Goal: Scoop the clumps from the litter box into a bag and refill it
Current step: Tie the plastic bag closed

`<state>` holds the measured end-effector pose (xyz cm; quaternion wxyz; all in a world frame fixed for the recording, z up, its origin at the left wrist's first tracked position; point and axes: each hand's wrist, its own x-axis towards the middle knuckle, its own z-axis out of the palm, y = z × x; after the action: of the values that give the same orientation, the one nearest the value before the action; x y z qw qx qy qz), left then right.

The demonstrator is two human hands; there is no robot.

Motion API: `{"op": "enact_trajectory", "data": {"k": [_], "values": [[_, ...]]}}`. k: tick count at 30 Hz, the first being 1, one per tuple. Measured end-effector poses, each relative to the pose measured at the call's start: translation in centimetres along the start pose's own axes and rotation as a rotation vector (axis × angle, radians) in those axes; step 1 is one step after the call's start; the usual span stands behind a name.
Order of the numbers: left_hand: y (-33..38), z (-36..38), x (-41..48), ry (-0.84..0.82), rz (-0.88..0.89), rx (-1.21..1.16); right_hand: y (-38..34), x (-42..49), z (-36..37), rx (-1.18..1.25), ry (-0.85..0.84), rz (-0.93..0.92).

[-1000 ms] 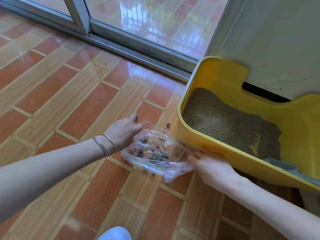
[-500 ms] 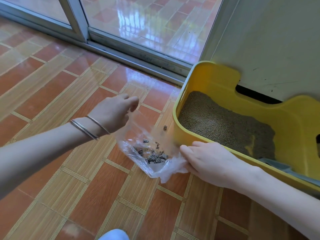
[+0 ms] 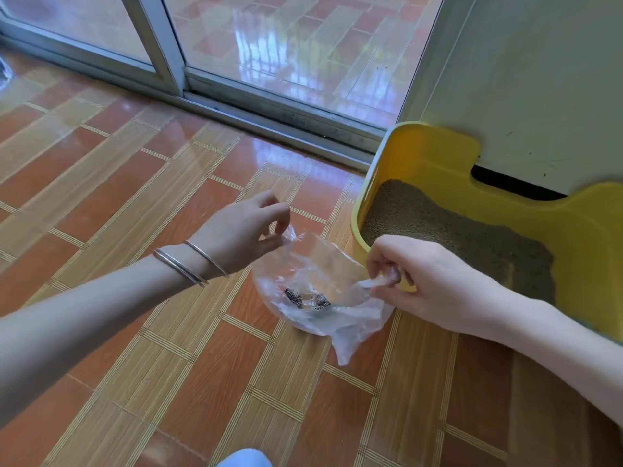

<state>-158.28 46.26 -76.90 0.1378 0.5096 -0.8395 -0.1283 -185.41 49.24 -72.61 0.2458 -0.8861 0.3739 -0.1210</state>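
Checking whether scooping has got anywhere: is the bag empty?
No: dark clumps lie at the bottom of the bag.

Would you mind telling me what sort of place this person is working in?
Most likely a room in a home, by an outside door: a yellow litter box stands on a glossy tiled floor, beside a sliding glass door with more tiles beyond it.
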Motion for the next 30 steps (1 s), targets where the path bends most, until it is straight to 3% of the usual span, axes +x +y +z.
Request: {"op": "enact_trajectory", "data": {"k": [5,9,15,22,27,30], "values": [[0.1,-0.6,0.5,0.053,-0.099,-0.348,0.2,0.5,-0.4,-0.244,0.029,-0.08],[0.5,-1.0,0.4,0.065,-0.15,-0.596,0.0,0.7,-1.2,0.032,0.09,-0.027],[1.1,-1.8,0.2,0.003,-0.093,-1.026,-0.5,0.3,-1.4,0.698,0.11,0.16],[1.2,-0.9,-0.3,-0.045,-0.138,-1.212,-0.8,0.6,0.5,0.879,0.126,0.199],[0.8,-0.3,-0.7,-0.032,-0.142,-1.292,-1.1,1.0,0.6,0.951,0.232,0.207],[-0.1,0.9,-0.5,-0.012,-0.308,-1.286,-0.6,1.2,0.8,0.944,0.261,0.241]]}}
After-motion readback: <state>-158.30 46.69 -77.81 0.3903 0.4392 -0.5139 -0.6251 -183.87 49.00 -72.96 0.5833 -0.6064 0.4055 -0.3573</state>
